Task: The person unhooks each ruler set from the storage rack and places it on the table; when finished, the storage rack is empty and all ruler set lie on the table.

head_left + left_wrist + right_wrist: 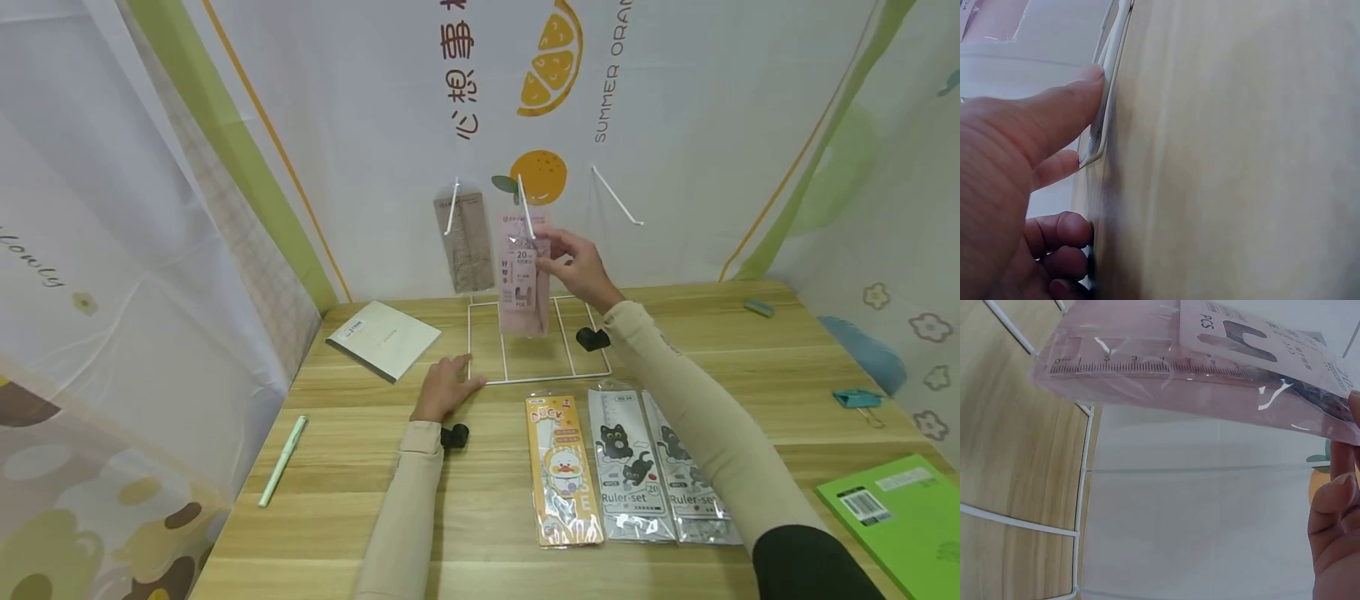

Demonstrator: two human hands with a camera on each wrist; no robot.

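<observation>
A white wire rack [536,380] stands on the wooden table, with prongs jutting forward. My right hand [581,268] pinches the side of a pink packaged ruler set [517,312] at the middle prong [525,204]; whether the prong passes through its hole I cannot tell. In the right wrist view, ruler markings show through the pink package [1147,367]. At the rack's front left corner, my left hand [441,390] holds the wire between thumb and finger. A grey-brown ruler package [470,246] hangs from the left prong, and the right prong [617,197] is bare.
On the table lie an orange duck package [564,467] and two grey cat ruler sets [630,467], one partly behind my right forearm. A pale notebook [386,337] and a green pen [282,461] lie left. Right are a green book [903,521] and a teal clip [857,399].
</observation>
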